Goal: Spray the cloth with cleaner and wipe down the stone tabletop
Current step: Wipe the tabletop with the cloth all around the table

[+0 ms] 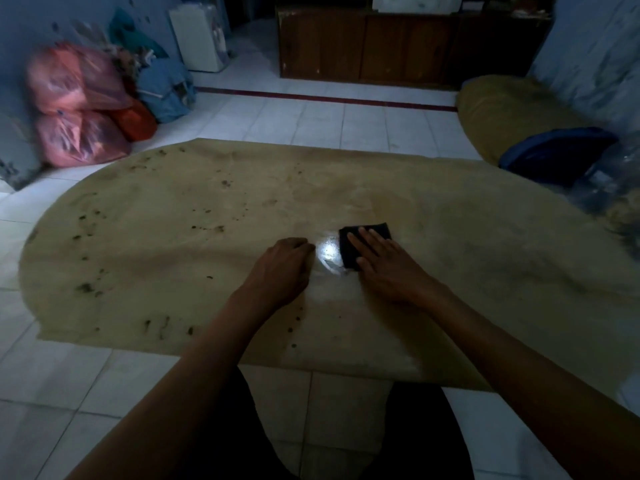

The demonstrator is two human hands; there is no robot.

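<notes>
— What lies far left?
— Red plastic bags on the tiled floor, beyond the stone desk.
— And the left hand?
— It rests on the desk near the middle, arm stretched forward, fingers curled under and holding nothing.
— Just right of it?
— A bright glare spot, then the dark cloth, lying flat on the desk.
— The right hand?
— Palm down on the cloth, its fingers straight and spread a little, pressing it.
— Far right?
— A blue bag at the desk's edge.
</notes>
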